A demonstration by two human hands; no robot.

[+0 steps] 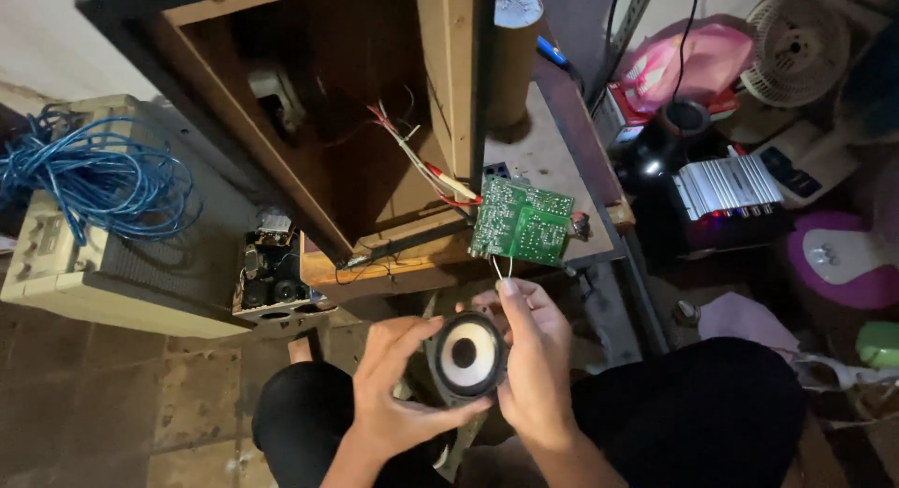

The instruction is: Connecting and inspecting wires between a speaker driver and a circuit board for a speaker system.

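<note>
The open wooden cabinet fills the top, its front edge just above the hands. A green circuit board hangs at that edge by wires. Below, over the lap, the left hand and right hand close their fingers around a small round speaker, with little free room around it.

A small round speaker is held between the left hand and the right hand. Just above, a green circuit board is seen beside an open wooden box, with wires attached.
</note>
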